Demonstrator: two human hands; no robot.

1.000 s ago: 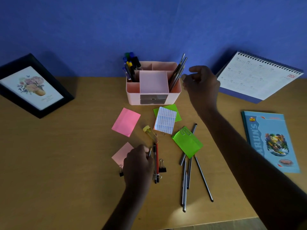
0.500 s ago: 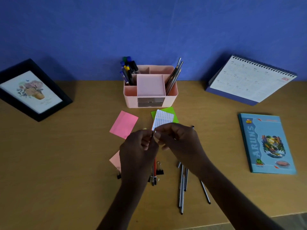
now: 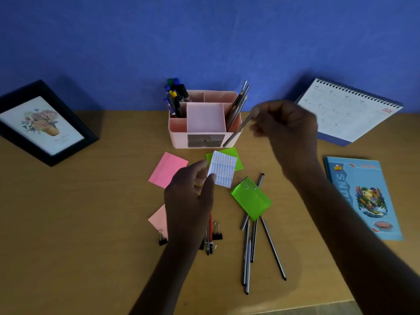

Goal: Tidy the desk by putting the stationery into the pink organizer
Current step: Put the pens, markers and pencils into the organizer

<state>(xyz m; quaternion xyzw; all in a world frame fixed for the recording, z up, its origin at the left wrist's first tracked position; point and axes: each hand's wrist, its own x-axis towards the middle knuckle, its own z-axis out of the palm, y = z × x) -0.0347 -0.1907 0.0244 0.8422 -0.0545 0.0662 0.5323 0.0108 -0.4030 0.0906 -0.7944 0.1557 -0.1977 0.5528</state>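
- The right hand is raised just right of the pink organizer and pinches a grey pencil by its upper end. The pencil slants down-left across the organizer's front right corner and is blurred.
- The left hand hovers low over the table, fingers loosely bent, its thumb at the edge of a white printed sheet. I cannot tell whether it holds anything.
- The two hands are well apart.
- The organizer stands at the back of the table against the blue wall, with pens in its left compartment and pencils in its right one.
- Loose on the table lie a pink note, a green note with paper clips, more pencils, a red pencil and binder clips.
- Further out are a picture frame, a calendar and a blue book.
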